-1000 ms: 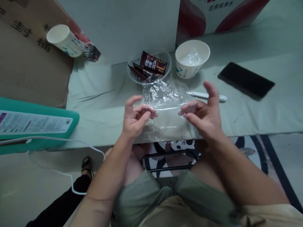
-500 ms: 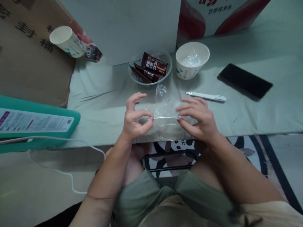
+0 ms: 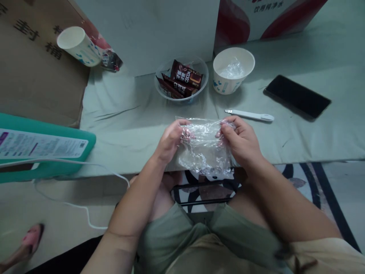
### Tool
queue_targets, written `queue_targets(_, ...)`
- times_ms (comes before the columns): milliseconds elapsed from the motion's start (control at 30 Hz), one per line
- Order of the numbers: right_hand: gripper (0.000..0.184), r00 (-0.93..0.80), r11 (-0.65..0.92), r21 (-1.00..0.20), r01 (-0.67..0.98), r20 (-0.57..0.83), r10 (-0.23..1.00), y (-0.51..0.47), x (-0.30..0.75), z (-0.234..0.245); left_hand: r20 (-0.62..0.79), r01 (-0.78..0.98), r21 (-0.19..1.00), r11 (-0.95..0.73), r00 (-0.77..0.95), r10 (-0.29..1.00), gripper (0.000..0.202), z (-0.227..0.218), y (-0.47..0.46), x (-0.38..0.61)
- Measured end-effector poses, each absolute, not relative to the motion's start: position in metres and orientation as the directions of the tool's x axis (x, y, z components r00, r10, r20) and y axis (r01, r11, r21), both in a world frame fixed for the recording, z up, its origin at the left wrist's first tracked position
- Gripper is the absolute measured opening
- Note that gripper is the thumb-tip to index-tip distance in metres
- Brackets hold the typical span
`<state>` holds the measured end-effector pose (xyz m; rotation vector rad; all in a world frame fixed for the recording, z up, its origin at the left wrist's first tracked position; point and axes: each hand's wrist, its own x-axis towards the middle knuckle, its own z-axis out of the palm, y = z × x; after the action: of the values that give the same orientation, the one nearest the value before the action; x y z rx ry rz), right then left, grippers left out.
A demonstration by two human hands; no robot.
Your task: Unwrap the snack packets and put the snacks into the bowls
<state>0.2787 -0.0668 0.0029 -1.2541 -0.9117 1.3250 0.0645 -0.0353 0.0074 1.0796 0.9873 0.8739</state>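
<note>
A crinkled clear plastic bag (image 3: 205, 148) hangs between both my hands over the near edge of the green-covered table (image 3: 128, 125). My left hand (image 3: 171, 139) pinches the bag's top left corner with curled fingers. My right hand (image 3: 241, 140) grips the top right corner the same way. The bag droops below my hands toward my lap.
Behind the bag a clear bowl (image 3: 199, 72) holds brown cocoa packets (image 3: 185, 76). A paper cup (image 3: 233, 70) with clear plastic inside stands to its right. A white utility knife (image 3: 249, 115), a black phone (image 3: 298, 96), a tipped paper cup (image 3: 77, 46), a teal box (image 3: 42, 146), and a cardboard box (image 3: 34, 76) surround them.
My hands lifted the plastic off the table and drew closer together. The bag now hangs folded below them. A pink-shod foot has come into view at the lower left.
</note>
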Motion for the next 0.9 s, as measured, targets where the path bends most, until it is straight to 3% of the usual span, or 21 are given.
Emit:
queue_targets(67,0.036,0.11,-0.196,-0.965,-0.173,-0.216,0.97,-0.063,0.278,0.0,-0.241,0.006,0.966,0.258,0.384,0.892,0.047,0.007,-0.033,0.066)
queue_targets(167,0.047,0.141,-0.201,-0.957,-0.211,-0.233,0.962,-0.06,0.28,-0.003,-0.233,0.13,0.971,0.2,0.328,0.916,0.031,0.004,-0.031,0.068)
queue_targets(300,0.062,0.063,-0.175,-0.959,-0.225,-0.194,0.979,-0.058,0.283,-0.004,-0.222,-0.046,0.971,0.236,0.208,0.953,0.031,0.006,-0.03,0.07)
queue_targets(400,0.047,-0.122,-0.208,-0.976,-0.056,-0.2,0.972,-0.059,0.282,-0.003,-0.314,-0.128,0.929,0.347,0.219,0.924,0.039,0.012,-0.029,0.068)
queue_targets(467,0.034,-0.175,-0.205,-0.978,0.026,-0.207,0.963,-0.06,0.281,-0.001,-0.356,-0.065,0.92,0.387,0.277,0.893,0.044,0.014,-0.029,0.065)
queue_targets(567,0.031,-0.189,-0.245,-0.969,-0.032,-0.235,0.953,-0.061,0.282,0.0,-0.393,0.122,0.918,0.377,0.392,0.832,0.041,0.015,-0.029,0.057)
queue_targets(667,0.032,-0.225,-0.29,-0.956,-0.037,-0.275,0.935,-0.06,0.285,-0.001,-0.386,0.199,0.922,0.331,0.47,0.793,0.034,0.013,-0.027,0.047)
queue_targets(800,0.03,-0.213,-0.272,-0.959,-0.077,-0.251,0.944,-0.059,0.286,-0.004,-0.367,0.167,0.928,0.332,0.552,0.749,0.034,0.013,-0.025,0.037)
queue_targets(900,0.023,-0.078,-0.22,-0.95,-0.22,-0.208,0.975,-0.057,0.282,-0.005,-0.276,0.031,0.955,0.296,0.464,0.842,0.025,0.016,-0.023,0.037)
